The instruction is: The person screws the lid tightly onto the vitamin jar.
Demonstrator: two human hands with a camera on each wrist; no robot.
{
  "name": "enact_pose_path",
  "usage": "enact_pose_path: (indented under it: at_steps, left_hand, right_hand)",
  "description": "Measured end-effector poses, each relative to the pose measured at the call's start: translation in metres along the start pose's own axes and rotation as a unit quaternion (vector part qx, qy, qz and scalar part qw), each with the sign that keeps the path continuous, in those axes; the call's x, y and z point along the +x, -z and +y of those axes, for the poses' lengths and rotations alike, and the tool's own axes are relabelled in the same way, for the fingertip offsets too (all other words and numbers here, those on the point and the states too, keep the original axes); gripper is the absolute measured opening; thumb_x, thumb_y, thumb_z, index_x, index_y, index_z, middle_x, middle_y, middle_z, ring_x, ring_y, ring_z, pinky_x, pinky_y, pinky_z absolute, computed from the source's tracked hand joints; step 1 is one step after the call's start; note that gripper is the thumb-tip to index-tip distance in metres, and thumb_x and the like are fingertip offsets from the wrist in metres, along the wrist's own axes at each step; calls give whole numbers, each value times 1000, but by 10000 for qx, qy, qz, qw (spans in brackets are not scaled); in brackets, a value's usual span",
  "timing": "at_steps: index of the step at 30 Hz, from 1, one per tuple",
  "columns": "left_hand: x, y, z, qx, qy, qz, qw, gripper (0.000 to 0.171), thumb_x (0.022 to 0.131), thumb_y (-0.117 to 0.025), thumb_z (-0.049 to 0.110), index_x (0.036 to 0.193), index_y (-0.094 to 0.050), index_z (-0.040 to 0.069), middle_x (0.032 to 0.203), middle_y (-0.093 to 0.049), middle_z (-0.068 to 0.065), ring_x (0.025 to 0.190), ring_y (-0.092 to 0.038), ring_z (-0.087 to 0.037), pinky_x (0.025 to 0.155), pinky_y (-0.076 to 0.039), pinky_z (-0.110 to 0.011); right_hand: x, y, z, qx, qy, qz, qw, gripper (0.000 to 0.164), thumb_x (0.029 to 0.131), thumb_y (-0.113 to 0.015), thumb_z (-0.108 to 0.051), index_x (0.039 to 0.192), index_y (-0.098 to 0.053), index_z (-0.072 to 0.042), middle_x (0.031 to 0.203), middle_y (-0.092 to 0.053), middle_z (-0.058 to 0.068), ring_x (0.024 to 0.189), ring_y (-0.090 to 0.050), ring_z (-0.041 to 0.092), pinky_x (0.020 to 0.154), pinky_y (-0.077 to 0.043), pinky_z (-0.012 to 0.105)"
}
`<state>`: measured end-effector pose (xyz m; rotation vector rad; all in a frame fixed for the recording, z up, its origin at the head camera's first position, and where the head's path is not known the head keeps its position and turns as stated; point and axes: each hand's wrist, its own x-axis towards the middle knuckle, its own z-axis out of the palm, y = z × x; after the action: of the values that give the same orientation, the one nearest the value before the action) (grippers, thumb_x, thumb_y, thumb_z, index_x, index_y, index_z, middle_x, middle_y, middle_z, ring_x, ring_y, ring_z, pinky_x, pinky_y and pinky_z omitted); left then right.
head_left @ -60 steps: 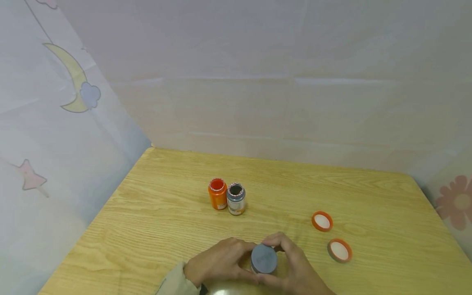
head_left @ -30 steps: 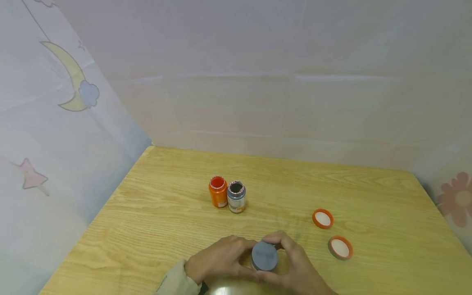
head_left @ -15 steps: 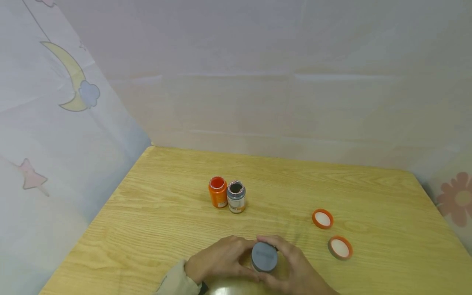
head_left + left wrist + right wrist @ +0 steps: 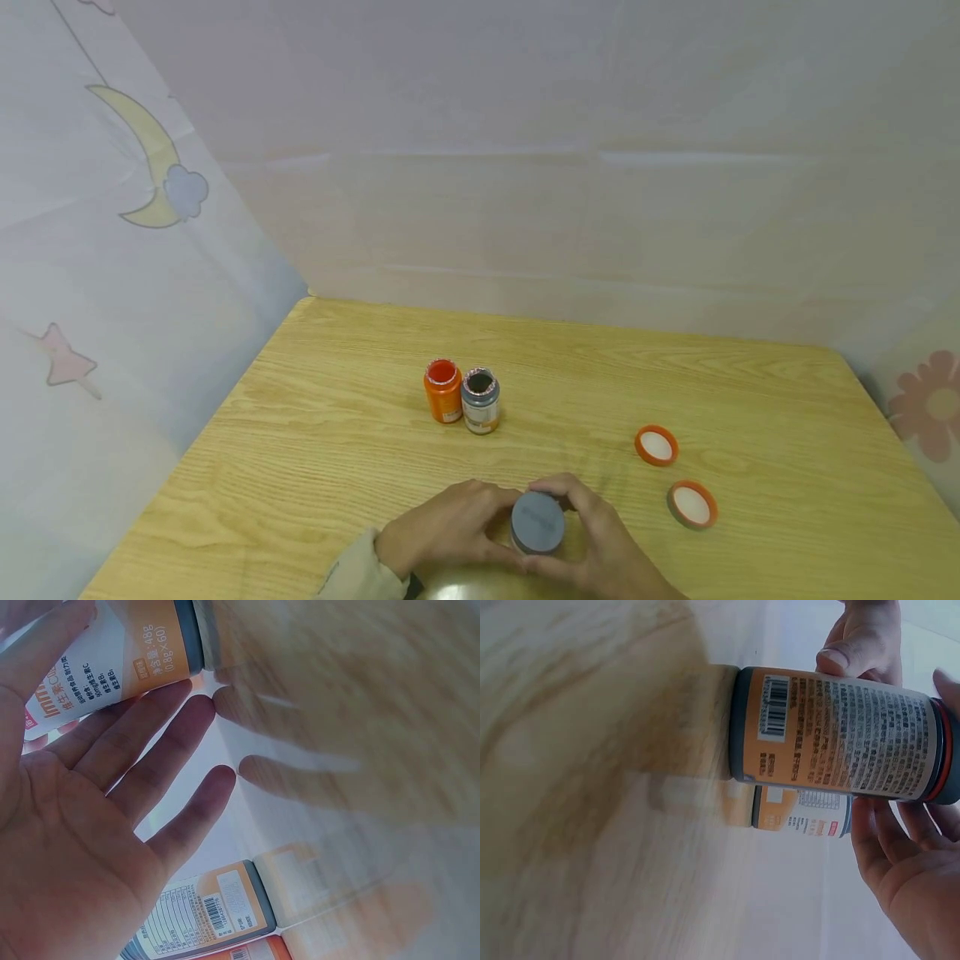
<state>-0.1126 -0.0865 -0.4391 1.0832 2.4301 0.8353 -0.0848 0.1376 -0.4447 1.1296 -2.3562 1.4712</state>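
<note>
Grey-capped vitamin C bottle [image 4: 832, 735] stands upright on the wooden bench [image 4: 322, 450], the left hand [image 4: 453, 527] gripping its body, the right hand [image 4: 606, 546] grasping its cap [image 4: 537, 522]. Beyond stand an open orange bottle [image 4: 444, 404] and an open grey bottle [image 4: 481, 413]; two upturned lids [image 4: 656, 447] lie rightward.

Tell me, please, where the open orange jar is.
In the head view, the open orange jar stands just left of centre on the table, beyond the left hand and immediately left of the open gray jar.
</note>
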Motion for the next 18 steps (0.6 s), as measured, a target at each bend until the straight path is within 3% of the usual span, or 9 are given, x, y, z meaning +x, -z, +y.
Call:
enact_pose_path:
  at_steps: [4,10,18]
  left_hand:
    - [-1,0,-1,47,-35,-5,10000,57,85,-75,46,132,-62,16,120,-69,13,98,-56,11,89,-49,-13]
    - [-2,-1,-2,59,-189,8,9998,60,85,-76,43,136,-59,15,121,-69,11,97,-56,11,87,-49,-11]
    - [-1,-1,-2,-25,-115,10,9999,53,85,-75,44,130,-62,19,122,-68,14,104,-58,8,90,-50,-15]
  right_hand:
    - [-2,2,1,-231,213,-114,9994,73,78,-86,-22,140,-48,-8,127,-63,5,112,-59,8,96,-48,17]
    - [-5,7,0,-329,106,-398,9986,72,82,-82,-14,145,-47,-11,134,-62,3,123,-57,8,102,-48,21]
    - [-2,6,2,-67,217,-212,9995,66,79,-84,-14,136,-51,-6,123,-64,-1,107,-59,8,94,-48,20]
